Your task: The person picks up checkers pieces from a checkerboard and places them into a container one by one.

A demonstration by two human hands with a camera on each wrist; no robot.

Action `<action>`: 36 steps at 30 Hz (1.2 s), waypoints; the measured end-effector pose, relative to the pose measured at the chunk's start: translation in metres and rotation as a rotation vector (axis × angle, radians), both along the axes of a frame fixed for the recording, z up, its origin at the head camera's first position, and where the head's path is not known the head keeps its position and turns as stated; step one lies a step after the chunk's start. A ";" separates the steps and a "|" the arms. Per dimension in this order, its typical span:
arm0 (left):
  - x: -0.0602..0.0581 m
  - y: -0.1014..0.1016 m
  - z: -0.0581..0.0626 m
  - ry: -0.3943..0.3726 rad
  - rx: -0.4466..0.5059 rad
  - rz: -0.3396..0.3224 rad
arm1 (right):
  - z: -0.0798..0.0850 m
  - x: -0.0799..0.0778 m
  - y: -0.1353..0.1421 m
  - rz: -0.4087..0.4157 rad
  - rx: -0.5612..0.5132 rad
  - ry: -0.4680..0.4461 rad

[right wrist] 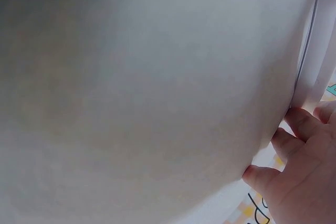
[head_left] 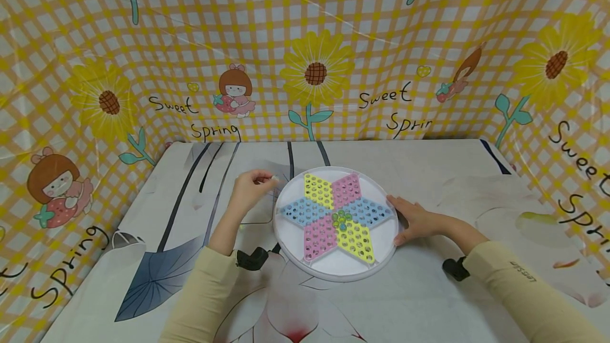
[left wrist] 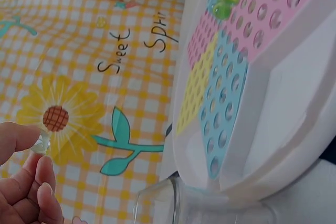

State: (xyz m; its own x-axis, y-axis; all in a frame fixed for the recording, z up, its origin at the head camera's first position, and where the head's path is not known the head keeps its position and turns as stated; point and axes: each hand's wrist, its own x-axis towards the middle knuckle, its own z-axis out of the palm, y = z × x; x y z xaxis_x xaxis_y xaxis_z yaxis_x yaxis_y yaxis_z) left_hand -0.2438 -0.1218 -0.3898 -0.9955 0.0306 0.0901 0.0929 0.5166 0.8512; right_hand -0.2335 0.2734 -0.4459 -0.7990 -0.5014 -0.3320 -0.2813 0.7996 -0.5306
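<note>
A white round Chinese checkers board [head_left: 290, 245] with a pink, yellow and blue star lies on the table. Several yellow-green marbles [head_left: 341, 217] and a blue one [head_left: 343, 227] cluster at the star's middle. Left of the board, my left hand [head_left: 249, 190] pinches a clear marble [left wrist: 41, 142] between thumb and fingertips, raised off the table. My right hand [head_left: 416, 219] rests against the board's right edge, thumb and fingers spread along the rim. In the right wrist view the fingertips [right wrist: 286, 142] touch a white edge.
A clear plastic container [left wrist: 205, 203] stands beside the board on its left. The table [head_left: 457, 306] has a cloth with a printed blue leaf and dark lines. Behind it hangs a yellow checked curtain [head_left: 267, 25] with sunflowers.
</note>
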 end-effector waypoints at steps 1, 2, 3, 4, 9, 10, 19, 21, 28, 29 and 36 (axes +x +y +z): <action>0.000 -0.002 0.000 -0.002 0.005 0.004 | 0.000 0.000 0.000 0.000 0.000 0.002; 0.000 -0.005 0.000 -0.004 0.008 0.009 | 0.000 0.000 0.000 -0.002 0.002 0.002; 0.000 -0.007 0.000 -0.010 0.012 0.015 | 0.000 0.000 0.000 -0.002 0.000 0.003; -0.001 -0.009 -0.001 -0.013 0.012 0.021 | 0.000 0.000 0.000 -0.002 0.000 0.003; 0.000 -0.020 -0.006 -0.019 0.023 0.056 | 0.000 0.000 0.001 -0.005 -0.006 0.000; 0.000 -0.022 -0.007 -0.020 0.028 0.060 | -0.001 0.000 0.001 -0.008 -0.004 -0.001; 0.001 -0.044 -0.018 -0.070 -0.010 0.124 | -0.003 0.000 0.001 -0.019 0.007 0.003; 0.001 -0.048 -0.020 -0.081 -0.009 0.133 | -0.002 0.000 0.001 -0.019 0.008 0.003; 0.003 -0.058 -0.027 -0.103 0.004 0.165 | 0.000 0.000 0.001 -0.021 0.005 -0.005; 0.003 -0.059 -0.027 -0.107 0.003 0.168 | 0.000 0.001 0.001 -0.020 0.004 -0.006; 0.004 -0.064 -0.031 -0.144 0.038 0.181 | 0.002 0.001 0.000 -0.015 -0.004 -0.006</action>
State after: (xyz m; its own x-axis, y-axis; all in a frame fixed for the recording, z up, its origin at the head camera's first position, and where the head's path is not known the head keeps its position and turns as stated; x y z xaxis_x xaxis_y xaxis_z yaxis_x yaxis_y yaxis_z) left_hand -0.2401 -0.1856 -0.4213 -0.9871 -0.1501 -0.0556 -0.1221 0.4810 0.8682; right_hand -0.2320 0.2730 -0.4442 -0.8044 -0.4905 -0.3353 -0.2656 0.8016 -0.5356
